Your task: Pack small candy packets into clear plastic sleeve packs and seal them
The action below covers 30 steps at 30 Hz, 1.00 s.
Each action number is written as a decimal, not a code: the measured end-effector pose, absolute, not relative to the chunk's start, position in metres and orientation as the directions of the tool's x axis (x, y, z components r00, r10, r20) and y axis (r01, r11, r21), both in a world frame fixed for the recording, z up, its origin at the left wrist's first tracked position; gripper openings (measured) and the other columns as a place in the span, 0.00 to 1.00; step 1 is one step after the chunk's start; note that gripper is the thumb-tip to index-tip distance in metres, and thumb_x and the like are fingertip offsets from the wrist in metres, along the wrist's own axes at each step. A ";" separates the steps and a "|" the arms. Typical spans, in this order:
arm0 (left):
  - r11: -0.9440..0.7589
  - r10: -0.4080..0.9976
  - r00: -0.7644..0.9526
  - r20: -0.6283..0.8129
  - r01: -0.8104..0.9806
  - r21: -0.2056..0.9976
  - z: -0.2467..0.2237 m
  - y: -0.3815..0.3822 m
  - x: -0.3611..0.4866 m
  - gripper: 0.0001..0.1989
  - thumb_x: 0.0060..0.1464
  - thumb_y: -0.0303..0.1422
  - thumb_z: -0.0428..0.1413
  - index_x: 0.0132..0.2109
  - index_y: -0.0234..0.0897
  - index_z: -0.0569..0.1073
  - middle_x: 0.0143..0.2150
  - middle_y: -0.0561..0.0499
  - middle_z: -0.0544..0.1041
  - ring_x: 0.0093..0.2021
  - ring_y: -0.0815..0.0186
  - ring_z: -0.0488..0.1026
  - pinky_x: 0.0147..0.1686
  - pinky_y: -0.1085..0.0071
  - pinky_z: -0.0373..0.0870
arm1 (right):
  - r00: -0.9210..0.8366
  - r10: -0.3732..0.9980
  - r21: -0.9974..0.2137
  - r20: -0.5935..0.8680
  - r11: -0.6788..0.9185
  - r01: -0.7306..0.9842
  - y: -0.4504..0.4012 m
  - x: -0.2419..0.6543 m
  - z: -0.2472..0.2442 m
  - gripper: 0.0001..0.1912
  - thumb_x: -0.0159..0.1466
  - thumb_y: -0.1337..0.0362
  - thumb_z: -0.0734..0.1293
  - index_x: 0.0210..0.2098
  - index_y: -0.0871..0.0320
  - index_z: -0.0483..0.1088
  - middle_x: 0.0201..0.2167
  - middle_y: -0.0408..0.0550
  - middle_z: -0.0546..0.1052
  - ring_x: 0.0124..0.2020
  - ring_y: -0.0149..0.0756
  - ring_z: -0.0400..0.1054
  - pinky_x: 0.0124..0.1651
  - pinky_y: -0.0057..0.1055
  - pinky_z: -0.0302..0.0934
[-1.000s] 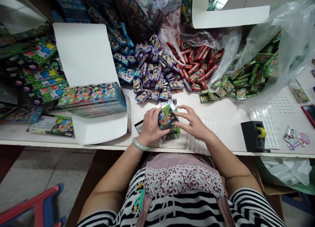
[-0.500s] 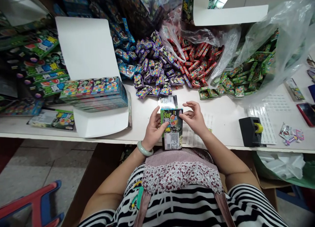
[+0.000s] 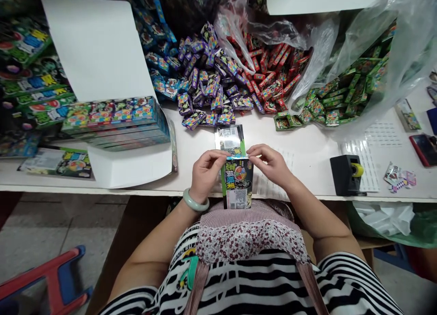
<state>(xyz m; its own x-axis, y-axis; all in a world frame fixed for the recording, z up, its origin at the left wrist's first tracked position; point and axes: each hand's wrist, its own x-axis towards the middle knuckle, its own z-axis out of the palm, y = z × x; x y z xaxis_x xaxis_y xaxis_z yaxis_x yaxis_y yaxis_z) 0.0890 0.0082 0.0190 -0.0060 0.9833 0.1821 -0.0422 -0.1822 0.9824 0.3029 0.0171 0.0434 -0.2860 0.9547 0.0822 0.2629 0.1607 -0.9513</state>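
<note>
A flat printed carton [image 3: 237,180] in black and green stands at the table's front edge, close against the apron. My left hand [image 3: 209,171] pinches its upper left corner between thumb and fingers. At the upper right corner my right hand [image 3: 269,164] does the same. A light blue strip shows along the top edge between the two hands. Just behind lies another flat printed carton [image 3: 231,136], partly covered by the first. What is inside the held carton is hidden.
Heaps of small purple boxes [image 3: 213,89], red boxes [image 3: 273,73] and green boxes [image 3: 341,96] lie behind, some in clear plastic bags. On the left, an open white display box [image 3: 129,167] holds stacked cartons. A black tape dispenser [image 3: 344,176] and a phone [image 3: 423,149] sit right.
My left hand has moved up from the carton's side to its top left corner. My right hand has come down onto the top right corner. The view has shifted slightly.
</note>
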 end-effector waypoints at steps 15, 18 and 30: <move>-0.178 0.981 0.085 0.175 0.030 0.984 0.047 0.023 0.085 0.06 0.51 0.32 0.63 0.31 0.37 0.75 0.29 0.53 0.76 0.30 0.70 0.72 0.30 0.73 0.70 | -0.279 0.950 -0.984 -0.143 -0.106 0.143 0.030 0.284 0.065 0.12 0.56 0.57 0.72 0.32 0.56 0.68 0.28 0.40 0.71 0.26 0.26 0.63 0.30 0.30 0.61; -0.152 0.978 0.147 0.148 0.017 0.988 0.047 0.024 0.083 0.07 0.51 0.33 0.64 0.30 0.36 0.74 0.29 0.52 0.76 0.30 0.70 0.72 0.31 0.71 0.71 | -0.330 0.922 -0.977 -0.204 -0.168 0.133 0.033 0.284 0.066 0.13 0.54 0.57 0.73 0.29 0.57 0.67 0.27 0.40 0.72 0.27 0.26 0.64 0.31 0.30 0.61; -0.209 0.893 0.400 0.207 -0.039 0.977 0.054 0.033 0.062 0.06 0.57 0.34 0.62 0.32 0.38 0.77 0.35 0.49 0.78 0.37 0.67 0.75 0.40 0.67 0.74 | -0.376 0.926 -0.957 0.029 0.134 0.258 0.015 0.292 0.070 0.07 0.65 0.59 0.67 0.33 0.56 0.71 0.36 0.46 0.75 0.37 0.31 0.70 0.36 0.32 0.66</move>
<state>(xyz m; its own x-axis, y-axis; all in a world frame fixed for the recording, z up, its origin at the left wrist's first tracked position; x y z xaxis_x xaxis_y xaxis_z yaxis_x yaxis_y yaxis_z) 0.0621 0.0329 0.0539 0.3997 0.8929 0.2071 -0.0391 -0.2092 0.9771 0.2916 0.0150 0.0698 -0.3756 0.9263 0.0286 0.2577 0.1340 -0.9569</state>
